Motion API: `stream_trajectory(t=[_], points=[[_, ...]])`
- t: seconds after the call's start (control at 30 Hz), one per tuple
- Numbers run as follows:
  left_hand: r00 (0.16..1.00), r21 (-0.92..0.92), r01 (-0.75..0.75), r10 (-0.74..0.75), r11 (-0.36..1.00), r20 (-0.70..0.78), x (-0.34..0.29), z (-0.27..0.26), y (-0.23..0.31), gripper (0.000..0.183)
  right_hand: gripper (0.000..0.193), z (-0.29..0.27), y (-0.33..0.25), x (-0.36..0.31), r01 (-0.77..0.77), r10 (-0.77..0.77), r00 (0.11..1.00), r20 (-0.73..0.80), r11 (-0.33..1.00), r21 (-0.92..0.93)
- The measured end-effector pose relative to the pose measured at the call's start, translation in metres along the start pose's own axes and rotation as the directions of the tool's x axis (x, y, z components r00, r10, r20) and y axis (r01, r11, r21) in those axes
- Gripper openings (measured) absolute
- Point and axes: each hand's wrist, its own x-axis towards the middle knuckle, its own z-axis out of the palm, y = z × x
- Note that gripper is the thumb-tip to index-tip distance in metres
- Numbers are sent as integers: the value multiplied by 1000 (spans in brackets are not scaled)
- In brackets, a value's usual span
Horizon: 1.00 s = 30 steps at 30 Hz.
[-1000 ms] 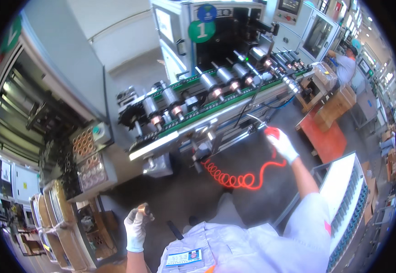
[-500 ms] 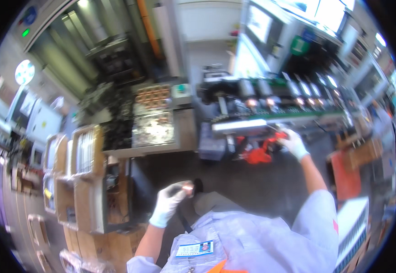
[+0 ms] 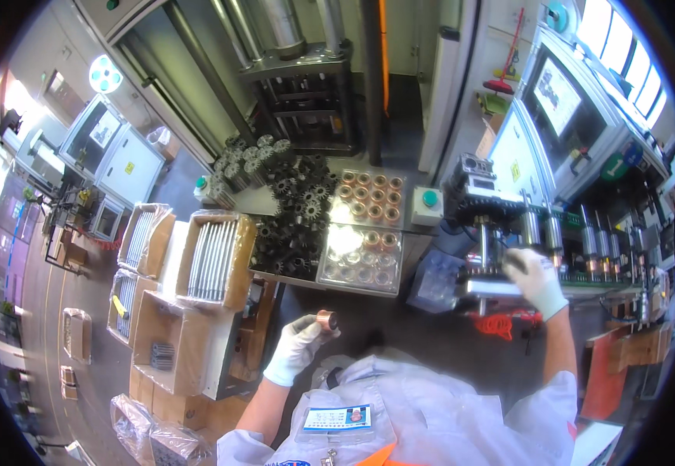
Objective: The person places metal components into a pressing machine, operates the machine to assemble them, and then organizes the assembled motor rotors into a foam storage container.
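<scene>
My left hand (image 3: 294,346), in a white glove, holds a small copper-coloured round part (image 3: 326,319) just below the workbench. My right hand (image 3: 537,281), also gloved, rests on the front edge of the conveyor machine (image 3: 508,289) at the right, near its row of upright metal cylinders (image 3: 555,231). A clear tray of copper ring parts (image 3: 360,260) lies on the bench above my left hand, with a second such tray (image 3: 368,199) behind it. A heap of dark gears (image 3: 294,221) sits to the left of the trays.
Cardboard boxes of metal rods (image 3: 215,260) stand left of the bench, with more boxes (image 3: 168,342) below. A green push button box (image 3: 429,205) sits beside the trays. A red coiled hose (image 3: 500,322) hangs under the conveyor. A large press (image 3: 306,78) stands behind.
The view has swung left from the conveyor toward the bench and boxes. My right hand left the red coiled hose and moved up onto the conveyor's edge. My left hand rose with the copper part.
</scene>
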Motion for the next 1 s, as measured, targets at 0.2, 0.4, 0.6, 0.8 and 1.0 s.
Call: stream_trajectory(t=[0.2, 0.4, 0.6, 0.8, 1.0], points=[[991, 28, 49, -52, 998, 124, 48, 2, 33, 33, 33, 90, -99, 88, 337, -377, 925, 46, 871, 357], [991, 314, -13, -29, 949, 127, 78, -17, 93, 28, 50, 166, -185, 188, 221, -334, 941, 50, 720, 658], [992, 338, -110, 85, 935, 89, 108, -71, 152, 35, 82, 229, -261, 337, 136, -121, 990, -68, 751, 646], [996, 331, -86, 87, 940, 13, 117, -119, 200, 39, 88, 251, -308, 438, -111, 276, 938, -208, 810, 576], [1000, 361, -14, 6, 932, 23, 134, -154, 216, 41, 84, 295, -304, 503, -42, 334, 894, -298, 726, 687]])
